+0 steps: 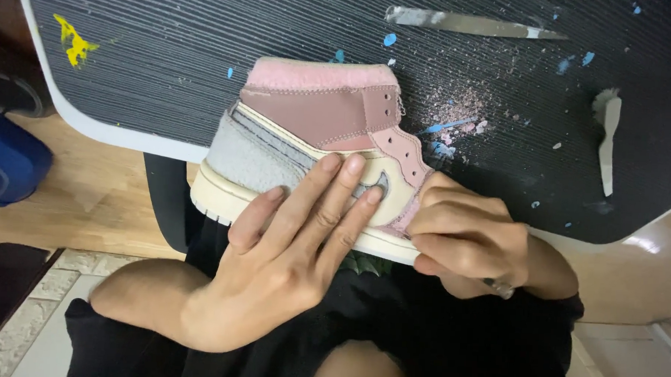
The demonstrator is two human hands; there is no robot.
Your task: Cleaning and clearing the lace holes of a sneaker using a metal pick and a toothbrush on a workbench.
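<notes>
Hidden and cut-off parts around the shoe and the two hands

The left hand [288, 261] lies flat over the side of the shoe [315, 128], so the middle of the side panel and part of the cream sole are covered; the toe end is behind the right hand [467, 241]. The fingers [442, 218] of the right hand are curled, and their tips are not visible. A small metal thing [499, 288] shows under this hand, too little to identify. The dark surface [206, 50] is cut by the top and right edges, and the blue object [5, 162] by the left edge.
</notes>
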